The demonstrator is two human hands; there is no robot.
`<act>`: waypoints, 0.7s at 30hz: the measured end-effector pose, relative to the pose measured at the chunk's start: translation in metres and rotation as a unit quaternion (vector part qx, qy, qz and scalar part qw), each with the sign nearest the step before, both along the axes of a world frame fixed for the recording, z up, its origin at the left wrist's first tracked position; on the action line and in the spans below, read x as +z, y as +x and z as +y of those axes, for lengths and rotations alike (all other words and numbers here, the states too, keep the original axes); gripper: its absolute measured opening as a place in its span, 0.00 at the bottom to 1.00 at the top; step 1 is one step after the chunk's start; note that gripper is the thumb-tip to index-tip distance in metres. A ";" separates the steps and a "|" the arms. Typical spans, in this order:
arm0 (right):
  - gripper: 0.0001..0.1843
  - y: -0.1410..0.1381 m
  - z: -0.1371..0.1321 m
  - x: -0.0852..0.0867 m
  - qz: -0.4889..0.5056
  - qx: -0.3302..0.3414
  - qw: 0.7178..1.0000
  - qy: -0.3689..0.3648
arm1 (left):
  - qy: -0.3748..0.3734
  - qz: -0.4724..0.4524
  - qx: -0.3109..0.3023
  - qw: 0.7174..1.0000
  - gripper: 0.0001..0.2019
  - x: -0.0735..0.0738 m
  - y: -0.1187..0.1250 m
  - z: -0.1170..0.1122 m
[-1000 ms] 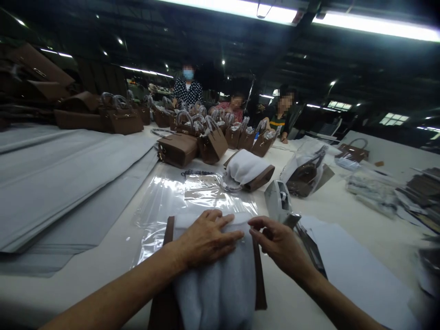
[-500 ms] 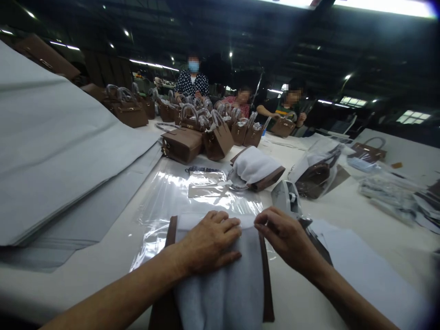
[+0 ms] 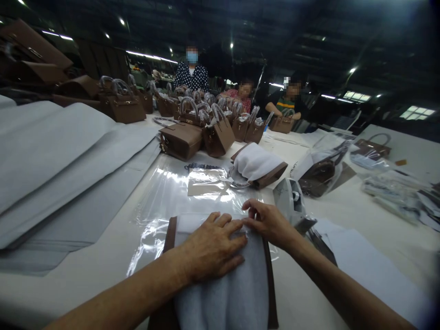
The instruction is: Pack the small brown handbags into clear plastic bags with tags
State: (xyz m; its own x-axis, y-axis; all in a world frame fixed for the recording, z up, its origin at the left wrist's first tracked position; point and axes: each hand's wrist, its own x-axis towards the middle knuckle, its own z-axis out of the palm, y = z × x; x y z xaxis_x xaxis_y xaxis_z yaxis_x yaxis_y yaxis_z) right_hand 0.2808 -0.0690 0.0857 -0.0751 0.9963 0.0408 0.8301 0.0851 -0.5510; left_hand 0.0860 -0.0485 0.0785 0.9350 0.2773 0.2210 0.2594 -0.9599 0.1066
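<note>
A brown handbag (image 3: 272, 293) lies in front of me, its upper side covered by a soft white wrapping sheet (image 3: 220, 302). My left hand (image 3: 215, 247) rests flat on that sheet, fingers loosely spread. At the sheet's far edge, my right hand (image 3: 263, 220) has its thumb touching or just above the sheet, close to my left fingertips. Its index finger is lifted apart from the thumb, and I see nothing between them. A grey tape dispenser (image 3: 288, 201) stands right of the bag. Beyond the bag, clear plastic (image 3: 165, 197) lies on the table.
A second wrapped handbag (image 3: 271, 176) lies ahead, near many brown handbags (image 3: 218, 137). Large pale sheets (image 3: 68, 160) are stacked at left. White paper (image 3: 364, 261) and a plastic-covered bag (image 3: 318, 176) lie at right. Three people stand across the table.
My right hand has moved left along the sheet's far edge, and its thumb and index finger have parted. My left hand stays on the sheet, shifted slightly. The view has turned a little.
</note>
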 end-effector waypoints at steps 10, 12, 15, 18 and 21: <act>0.06 0.004 -0.031 0.001 0.000 -0.098 0.980 0.172 | -0.014 -0.003 0.012 1.000 0.17 0.001 -0.001 0.003; 0.07 0.006 -0.042 0.002 0.011 -0.097 0.982 0.160 | -0.018 -0.005 0.013 1.000 0.17 0.002 -0.001 0.003; 0.10 0.010 -0.044 -0.003 0.024 -0.099 0.985 0.140 | -0.022 -0.008 0.014 1.000 0.17 0.002 -0.001 0.003; 0.14 0.005 -0.028 -0.014 0.034 -0.056 0.988 0.138 | -0.023 -0.009 0.013 1.000 0.17 0.000 -0.001 0.002; 0.10 -0.009 -0.007 -0.018 0.073 0.004 0.991 0.113 | -0.023 -0.010 0.016 1.000 0.17 -0.003 -0.001 0.003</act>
State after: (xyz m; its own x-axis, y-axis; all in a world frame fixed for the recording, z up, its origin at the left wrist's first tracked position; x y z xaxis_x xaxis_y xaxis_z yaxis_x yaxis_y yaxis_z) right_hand 0.2714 -0.0755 0.0677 -0.0599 0.9602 0.2729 0.7418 0.2257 -0.6315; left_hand 0.0848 -0.0460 0.0754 0.9212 0.3164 0.2266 0.2863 -0.9453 0.1561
